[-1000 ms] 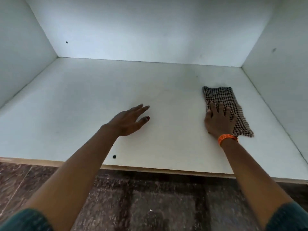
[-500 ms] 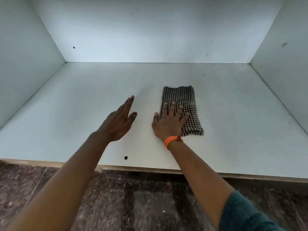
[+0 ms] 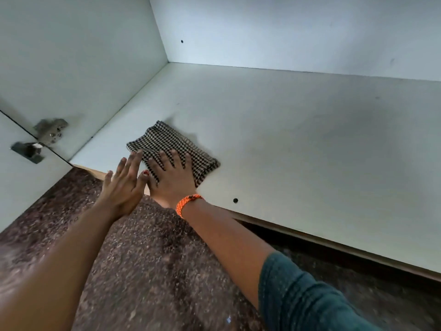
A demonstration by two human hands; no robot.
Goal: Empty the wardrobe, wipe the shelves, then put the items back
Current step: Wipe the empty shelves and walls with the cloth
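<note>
A folded black-and-white checked cloth lies flat on the white wardrobe shelf, near its front left corner. My right hand, with an orange band at the wrist, presses palm-down on the cloth's near end, fingers spread. My left hand hovers at the shelf's front edge just left of the right hand, fingers straight and apart, holding nothing. The shelf bears nothing else.
The wardrobe's left wall carries a metal hinge, with the open door beside it. The back wall rises behind. Dark speckled stone floor lies below the shelf's front edge.
My right hand has slid the cloth from the shelf's right side across to the front left corner. My left hand has drawn back to the front edge, and my view has swung left.
</note>
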